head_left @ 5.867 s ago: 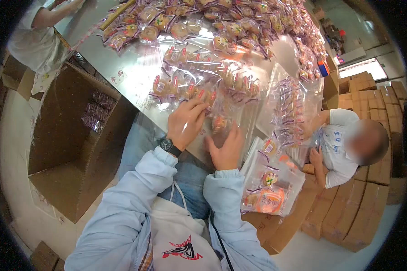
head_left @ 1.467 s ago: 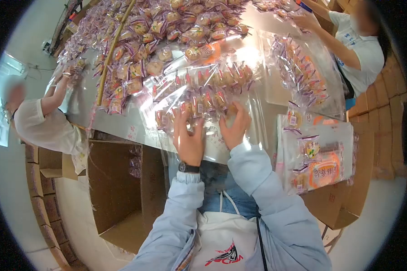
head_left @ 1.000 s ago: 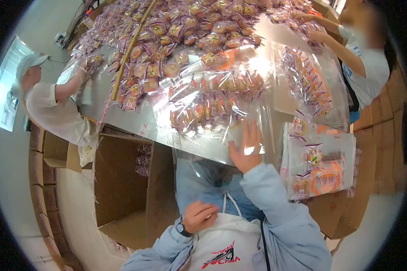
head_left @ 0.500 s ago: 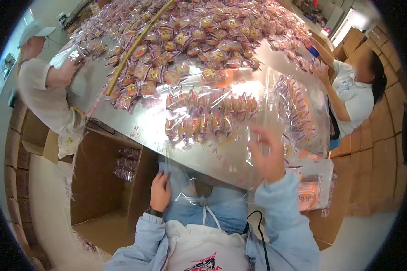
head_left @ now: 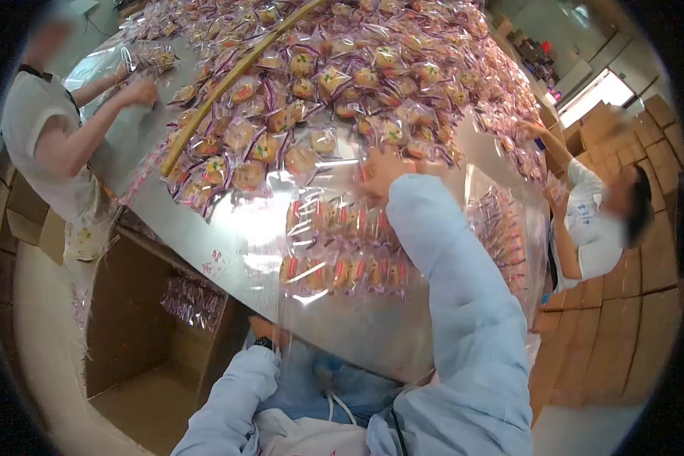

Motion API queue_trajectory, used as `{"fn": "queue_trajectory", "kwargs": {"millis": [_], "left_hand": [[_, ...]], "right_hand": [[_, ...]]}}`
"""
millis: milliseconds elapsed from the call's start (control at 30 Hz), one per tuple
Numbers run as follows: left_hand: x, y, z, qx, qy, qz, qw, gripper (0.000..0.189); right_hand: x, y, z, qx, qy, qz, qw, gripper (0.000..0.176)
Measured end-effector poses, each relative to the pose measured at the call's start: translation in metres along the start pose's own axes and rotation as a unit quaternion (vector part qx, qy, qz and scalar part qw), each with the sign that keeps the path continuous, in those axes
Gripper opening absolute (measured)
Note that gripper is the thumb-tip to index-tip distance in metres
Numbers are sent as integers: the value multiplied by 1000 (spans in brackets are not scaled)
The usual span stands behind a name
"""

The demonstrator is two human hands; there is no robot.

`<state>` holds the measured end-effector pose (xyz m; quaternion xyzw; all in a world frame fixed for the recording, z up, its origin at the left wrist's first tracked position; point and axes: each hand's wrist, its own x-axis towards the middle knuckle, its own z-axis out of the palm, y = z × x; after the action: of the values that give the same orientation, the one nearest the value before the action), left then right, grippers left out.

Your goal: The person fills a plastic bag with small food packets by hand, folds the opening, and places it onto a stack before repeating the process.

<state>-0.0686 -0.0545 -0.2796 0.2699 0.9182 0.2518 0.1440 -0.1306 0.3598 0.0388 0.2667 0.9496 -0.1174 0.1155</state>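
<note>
My right hand [head_left: 384,173] reaches over the table to the near edge of a heap of wrapped round pastries [head_left: 334,80]. Its fingers are blurred among the wrappers, so a hold cannot be made out. Just below it, two rows of wrapped pastries [head_left: 342,270] lie inside a large clear plastic bag [head_left: 357,323] on the metal table. My left hand [head_left: 263,328] is low at the table's front edge, beside the bag's near left corner. Its fingers are hidden.
A wooden strip [head_left: 235,91] crosses the heap. An open cardboard box [head_left: 129,319] with wrapped packs inside stands at lower left. Another filled bag [head_left: 501,235] lies to the right. Co-workers stand at the left [head_left: 49,129] and right [head_left: 593,220]; stacked cartons [head_left: 623,334] line the right side.
My right hand has moved forward from the near right of the rows to the heap's edge. The view has shifted, and the left co-worker's arms are now raised over the table.
</note>
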Motion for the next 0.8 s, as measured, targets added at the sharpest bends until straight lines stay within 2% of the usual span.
{"fn": "queue_trajectory", "kwargs": {"millis": [33,67,133,200,267,367,400,500,600,700,800], "left_hand": [[2,2,2,10,-7,0,1000,64],[5,4,5,16,-10,-1,1000,64],[0,5,11,22,-17,-9,1000,63],[-3,11,12,24,-23,-15,999,62],[-2,18,12,23,-23,-20,999,62],[-5,26,11,24,-17,-26,999,61],[-8,26,12,21,-17,-27,999,60],[-10,30,10,20,-19,-25,999,59],[-5,34,9,16,-18,-27,999,58],[-6,36,11,15,-18,-36,999,57],[-6,35,9,14,-17,-40,999,56]], "right_hand": [[10,0,2,-34,-23,3,999,101],[-2,-15,-26,-101,-52,-10,993,88],[35,19,-43,-46,35,-61,996,83],[51,48,-50,-12,104,-59,993,84],[56,63,-61,-4,178,-4,984,91],[56,68,-31,-63,169,-52,982,110],[60,63,-30,-41,140,-12,989,126],[85,78,-26,123,299,-25,946,131],[97,86,-43,156,215,19,964,134],[98,81,-62,125,133,30,983,133],[100,73,-52,76,147,27,986,128]]}}
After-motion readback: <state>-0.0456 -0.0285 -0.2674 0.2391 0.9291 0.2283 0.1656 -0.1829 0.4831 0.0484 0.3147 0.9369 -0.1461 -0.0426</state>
